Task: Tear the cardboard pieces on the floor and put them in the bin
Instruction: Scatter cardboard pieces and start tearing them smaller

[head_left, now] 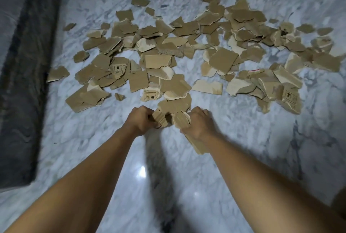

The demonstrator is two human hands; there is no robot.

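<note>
Several torn brown cardboard pieces [157,60] lie spread across the white marble floor [243,139] in a wide band ahead of me. My left hand [141,120] grips a small cardboard piece [160,118] with curled fingers. My right hand [199,125] grips a larger cardboard piece [181,119], whose lower end sticks out under the wrist. The two held pieces sit close together with a narrow gap between them, just above the floor. No bin is in view.
A dark grey band, a step or a furniture edge [28,75], runs along the left side. A dark object's corner [339,202] shows at the right edge. Bare glossy marble lies between me and the pile.
</note>
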